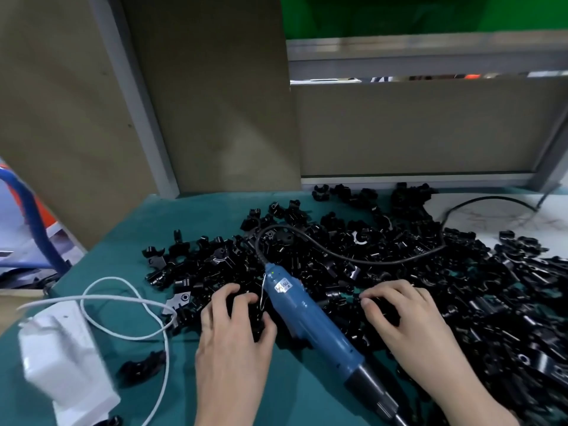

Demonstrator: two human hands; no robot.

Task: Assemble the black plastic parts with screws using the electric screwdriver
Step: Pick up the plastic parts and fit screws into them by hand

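Black plastic parts (461, 272) heaped from worktop middle to right edge; left hand (233, 330) curled round one, right hand (402, 321) curled, hold unclear; seat mating pair squarely before lifting electric screwdriver (310, 315) lying between hands.

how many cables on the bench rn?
2. White cable loops on the green mat at left, by the white box. Black cord runs from the screwdriver's rear across the parts toward back right. More could be hidden under the parts.
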